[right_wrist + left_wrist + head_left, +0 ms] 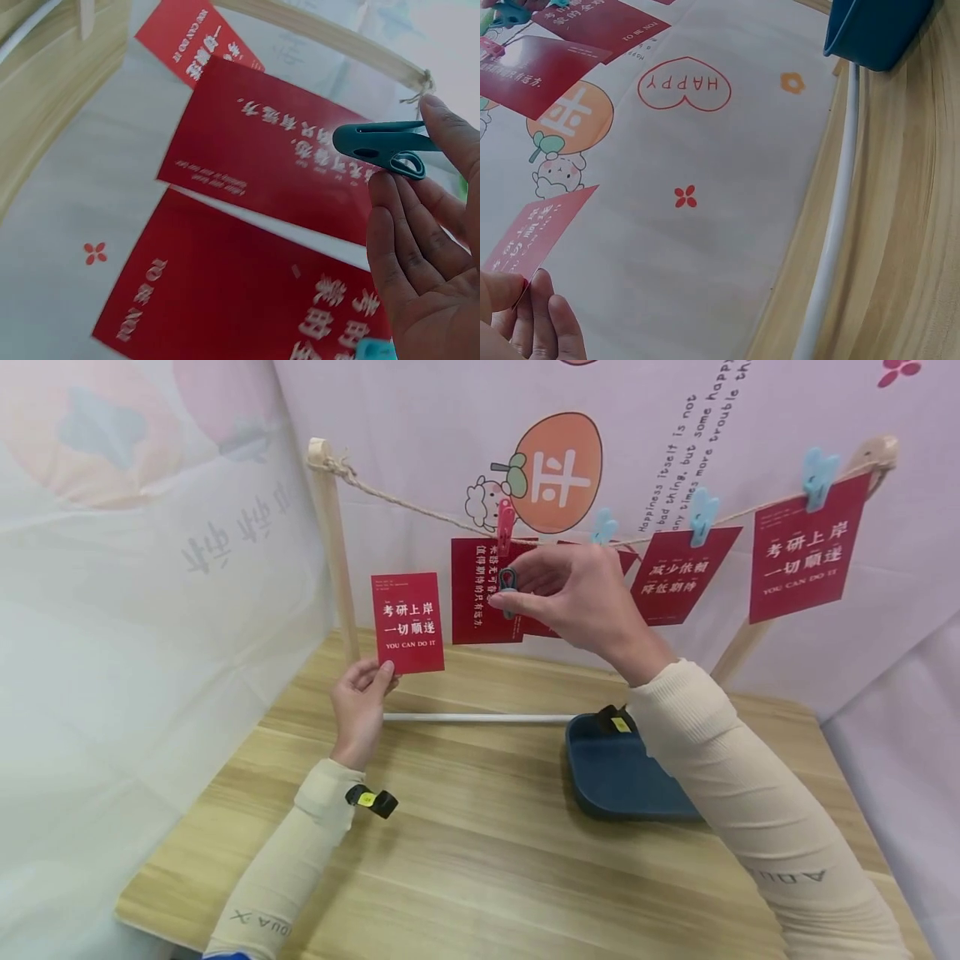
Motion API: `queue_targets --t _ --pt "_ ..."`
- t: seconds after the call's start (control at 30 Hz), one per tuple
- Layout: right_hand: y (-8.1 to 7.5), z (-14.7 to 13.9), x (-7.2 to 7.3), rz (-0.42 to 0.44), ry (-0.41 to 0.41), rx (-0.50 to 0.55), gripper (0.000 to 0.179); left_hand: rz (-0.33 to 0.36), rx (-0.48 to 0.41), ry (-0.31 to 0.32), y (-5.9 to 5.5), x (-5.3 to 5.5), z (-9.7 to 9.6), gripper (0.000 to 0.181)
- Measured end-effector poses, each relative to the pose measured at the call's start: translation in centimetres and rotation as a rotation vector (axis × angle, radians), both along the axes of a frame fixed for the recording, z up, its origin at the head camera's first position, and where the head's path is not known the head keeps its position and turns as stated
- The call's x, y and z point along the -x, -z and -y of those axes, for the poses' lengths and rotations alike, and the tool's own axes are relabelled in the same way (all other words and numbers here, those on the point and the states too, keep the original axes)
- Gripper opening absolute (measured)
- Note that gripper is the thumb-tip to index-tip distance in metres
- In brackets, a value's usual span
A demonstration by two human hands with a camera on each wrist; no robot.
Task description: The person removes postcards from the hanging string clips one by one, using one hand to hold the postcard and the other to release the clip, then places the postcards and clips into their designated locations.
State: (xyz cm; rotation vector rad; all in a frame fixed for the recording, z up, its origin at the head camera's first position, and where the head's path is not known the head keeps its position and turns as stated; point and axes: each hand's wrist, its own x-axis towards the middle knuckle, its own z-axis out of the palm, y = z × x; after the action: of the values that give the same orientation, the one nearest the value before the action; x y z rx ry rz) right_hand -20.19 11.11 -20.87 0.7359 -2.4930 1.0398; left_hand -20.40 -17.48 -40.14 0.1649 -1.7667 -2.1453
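Observation:
My left hand (pixel 362 700) pinches the bottom edge of a red card (pixel 408 622) with white lettering, held upright near the left post. In the left wrist view thumb and fingers grip that card's edge. Between thumb and fingers, my right hand (pixel 577 597) holds a teal clothespin (pixel 382 146) in front of a hanging red card (pixel 472 593). A pink clothespin (pixel 506 527) fixes that card to the rope (pixel 408 507). Further right, more red cards hang from light blue clothespins (pixel 703 517). Part of one card is hidden behind my right hand.
The rope runs between a left wooden post (pixel 334 552) and a right one (pixel 738 652). A dark blue tray (pixel 630 777) stands on the wooden table (pixel 450 843), partly behind my right forearm. A white rod (pixel 480 718) lies across the table between the posts. A printed cloth hangs behind.

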Motion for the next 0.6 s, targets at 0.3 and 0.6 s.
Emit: queue_targets --t 0.3,0.6 --pt "2.1 -2.5 -0.3 0.060 0.069 -0.017 0.043 0.010 -0.002 0.010 0.7 0.1 0.0 0.032" --pt "3.7 -4.8 -0.7 0.093 0.134 -0.038 0.046 0.037 0.024 0.010 1.7 0.4 -0.1 0.031"
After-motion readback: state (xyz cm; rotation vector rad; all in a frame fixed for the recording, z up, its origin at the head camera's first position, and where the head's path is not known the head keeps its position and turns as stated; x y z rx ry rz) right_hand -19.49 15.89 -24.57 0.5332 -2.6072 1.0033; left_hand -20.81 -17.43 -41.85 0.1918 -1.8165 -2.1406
